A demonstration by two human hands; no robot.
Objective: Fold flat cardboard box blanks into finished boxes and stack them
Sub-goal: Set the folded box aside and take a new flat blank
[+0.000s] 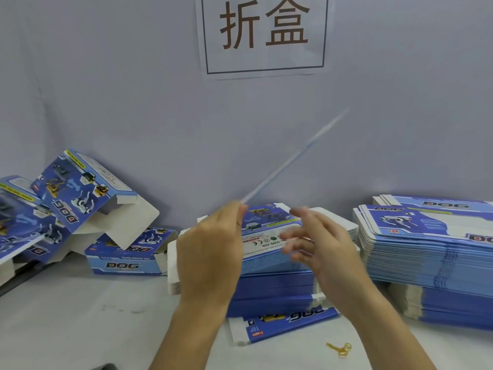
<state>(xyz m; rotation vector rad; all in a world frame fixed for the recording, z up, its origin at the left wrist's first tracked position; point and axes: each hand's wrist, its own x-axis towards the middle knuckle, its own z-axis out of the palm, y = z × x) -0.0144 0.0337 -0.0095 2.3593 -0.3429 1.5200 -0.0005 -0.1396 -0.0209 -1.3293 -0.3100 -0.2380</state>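
My left hand pinches the near end of a flat blue box blank, which I see edge-on as a thin line slanting up and to the right. Beside it my right hand is blurred, its fingers spread and holding nothing. Under both hands lies a stack of flat blanks printed blue with "DOG". A bigger stack of blanks sits at the right. Folded boxes lean in a loose heap at the left, and one folded box lies flat beside them.
A grey backdrop with a paper sign stands close behind the table. One loose blank lies in front of the middle stack. Yellow rubber bands lie on the white table near its front right.
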